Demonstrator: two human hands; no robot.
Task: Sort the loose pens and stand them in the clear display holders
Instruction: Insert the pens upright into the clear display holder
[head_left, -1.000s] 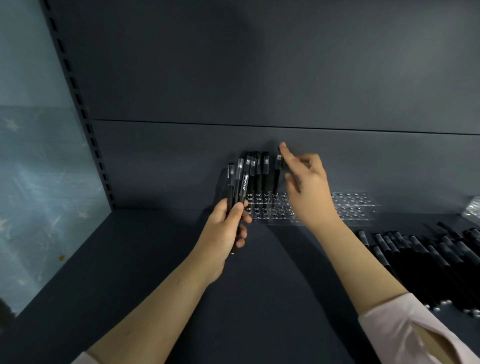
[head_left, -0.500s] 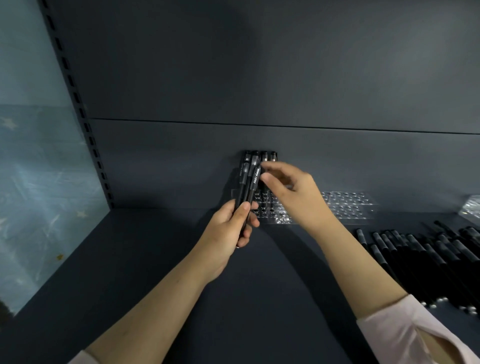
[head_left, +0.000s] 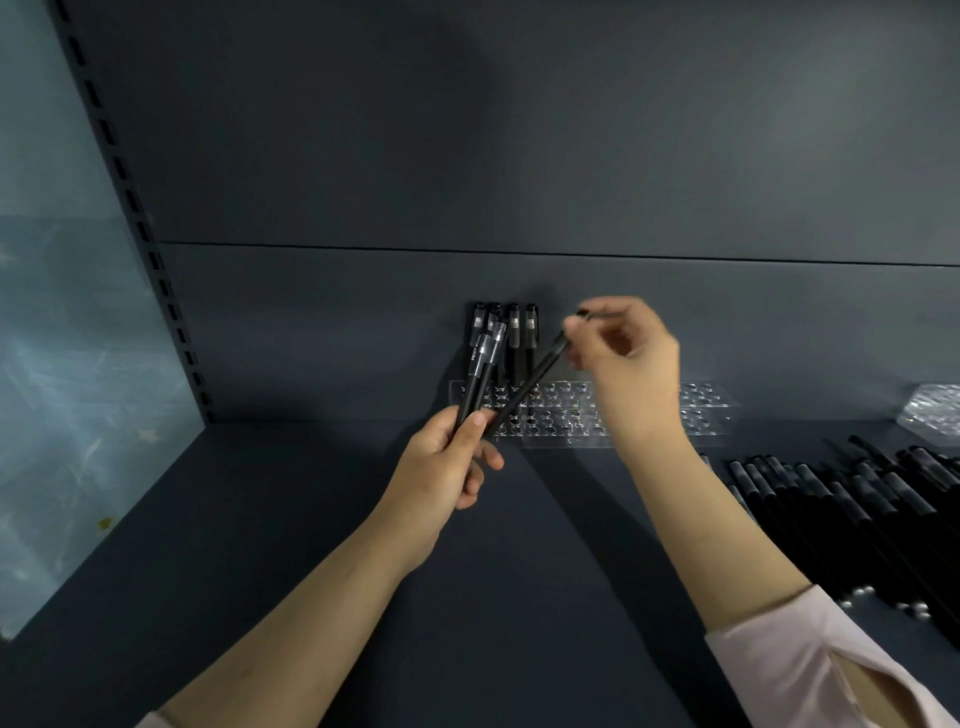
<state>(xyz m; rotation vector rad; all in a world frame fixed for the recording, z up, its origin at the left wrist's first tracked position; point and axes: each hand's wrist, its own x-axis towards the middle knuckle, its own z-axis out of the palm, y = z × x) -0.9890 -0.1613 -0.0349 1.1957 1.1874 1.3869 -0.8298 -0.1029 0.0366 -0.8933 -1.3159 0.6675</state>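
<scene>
Pen: light, stiff, probably slick; right hand fingers are pinching its cap end, left hand is gripping spare pens.

Your pens are black with silver-grey bands. The display holder is clear, patterned with rows of round holes. The shelf is dark slate-blue, the side panel pale blue with faint stars, your sleeve pale pink.
</scene>
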